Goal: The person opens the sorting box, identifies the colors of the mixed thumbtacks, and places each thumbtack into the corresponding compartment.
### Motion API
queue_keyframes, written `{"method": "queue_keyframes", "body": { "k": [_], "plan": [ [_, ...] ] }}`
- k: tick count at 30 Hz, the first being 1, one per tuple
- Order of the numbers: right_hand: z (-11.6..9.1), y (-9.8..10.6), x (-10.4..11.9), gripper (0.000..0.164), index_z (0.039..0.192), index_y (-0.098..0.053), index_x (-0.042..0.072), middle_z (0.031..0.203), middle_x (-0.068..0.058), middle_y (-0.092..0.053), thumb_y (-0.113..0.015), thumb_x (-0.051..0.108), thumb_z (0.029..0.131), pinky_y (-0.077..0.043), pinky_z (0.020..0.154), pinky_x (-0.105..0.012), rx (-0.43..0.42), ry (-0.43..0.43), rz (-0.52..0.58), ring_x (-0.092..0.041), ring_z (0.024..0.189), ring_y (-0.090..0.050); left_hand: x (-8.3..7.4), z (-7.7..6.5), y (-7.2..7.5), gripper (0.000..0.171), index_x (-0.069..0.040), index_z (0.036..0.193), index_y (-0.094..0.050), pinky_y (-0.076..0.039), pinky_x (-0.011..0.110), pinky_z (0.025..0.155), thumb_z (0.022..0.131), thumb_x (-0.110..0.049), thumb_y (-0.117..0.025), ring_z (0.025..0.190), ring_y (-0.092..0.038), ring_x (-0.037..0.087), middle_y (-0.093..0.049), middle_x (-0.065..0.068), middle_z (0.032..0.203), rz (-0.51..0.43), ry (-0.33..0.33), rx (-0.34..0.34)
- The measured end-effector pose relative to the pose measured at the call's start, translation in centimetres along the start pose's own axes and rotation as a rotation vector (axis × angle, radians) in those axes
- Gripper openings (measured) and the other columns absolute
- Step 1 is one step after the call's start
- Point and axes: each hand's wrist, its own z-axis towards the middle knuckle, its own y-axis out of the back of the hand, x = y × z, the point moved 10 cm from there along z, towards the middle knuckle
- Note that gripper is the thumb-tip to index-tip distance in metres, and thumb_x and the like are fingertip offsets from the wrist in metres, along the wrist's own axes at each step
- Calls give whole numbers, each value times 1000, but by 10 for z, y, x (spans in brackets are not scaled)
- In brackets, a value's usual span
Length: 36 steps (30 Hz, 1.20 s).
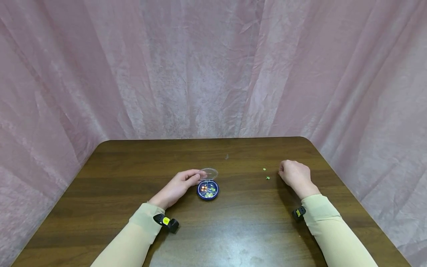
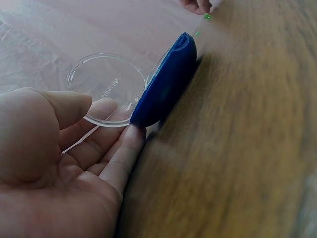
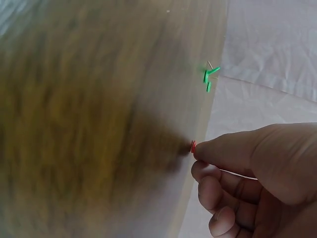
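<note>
A round blue case (image 1: 207, 195) stands on the table with its clear lid (image 1: 211, 172) raised on a hinge. Its divided tray holds orange-red tacks (image 1: 204, 188) on the left and green ones (image 1: 209, 194) at the front and right. My left hand (image 1: 176, 189) holds the lid between thumb and fingers, one fingertip at the blue base (image 2: 166, 82). Out to the right, my right hand (image 1: 296, 175) is curled low over the table. A small red thumbtack (image 3: 193, 146) shows at its thumb tip, with the index finger bent beneath. Green thumbtacks (image 3: 207, 75) lie just beyond it.
Loose green tacks (image 1: 268, 178) lie between the case and my right hand. The brown wooden table (image 1: 133, 167) has rounded far corners, and a pink curtain (image 1: 200, 74) hangs behind it and at both sides.
</note>
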Motion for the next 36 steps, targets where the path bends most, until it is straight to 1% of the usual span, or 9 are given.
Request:
{"method": "queue_keyframes", "body": {
  "k": [4,8,13,17,21,25,29,34,36],
  "plan": [
    [0,1,1,16,70,-60,20,67,2,-55,-62,10,82,-41,50,-41,-11,1,4,-23,62,-50,0,0,0,39,-14,135,-62,-41,32,106,105,-36,-50,128,-54,15,-60,-1,136,3,0,0],
    [0,8,10,13,73,-63,21,70,2,-59,-59,10,80,-42,49,-42,-39,12,21,-23,61,-53,0,0,1,39,-14,135,-62,-41,32,106,105,-36,-50,128,-54,15,-60,0,136,5,-1,1],
    [-3,15,36,10,81,-68,22,73,6,-60,-61,15,83,-41,52,-37,-24,48,116,-18,64,-52,-3,-1,1,40,-12,136,-61,-41,32,106,105,-35,-50,129,-54,17,-60,2,136,-6,-16,2],
    [-6,20,65,7,86,-69,22,74,10,-61,-62,19,86,-42,59,-34,-6,104,208,-13,67,-53,-4,-1,1,39,-12,135,-62,-41,33,106,105,-34,-51,129,-54,18,-61,2,135,-14,-26,0],
    [-10,26,98,6,89,-70,21,77,11,-62,-64,22,90,-44,65,-33,19,176,316,-11,70,-55,-1,1,0,37,-12,134,-62,-41,33,106,105,-31,-51,129,-54,18,-61,1,134,-31,-15,-4],
    [-14,27,128,7,91,-70,21,79,10,-62,-66,26,92,-45,69,-31,79,231,494,-11,73,-55,0,2,0,36,-11,134,-62,-42,33,106,105,-30,-51,129,-54,17,-61,1,134,-41,-12,-6],
    [-15,30,154,7,90,-70,22,80,7,-63,-68,28,93,-47,67,-30,127,285,657,-13,75,-56,-1,2,0,35,-12,133,-63,-42,32,105,105,-30,-52,129,-54,16,-62,1,133,-48,-9,-13],
    [-16,37,180,7,92,-69,22,82,2,-63,-68,29,94,-47,65,-29,142,341,782,-15,75,-56,-2,1,1,35,-10,134,-62,-42,33,105,105,-28,-51,128,-55,18,-62,3,134,-54,-16,-14],
    [-17,38,189,9,95,-70,20,83,-1,-64,-68,30,95,-48,64,-29,176,353,866,-17,75,-57,-2,1,1,35,-9,134,-62,-42,33,105,106,-27,-51,128,-55,18,-62,4,134,-50,-19,-12]
  ]
}}
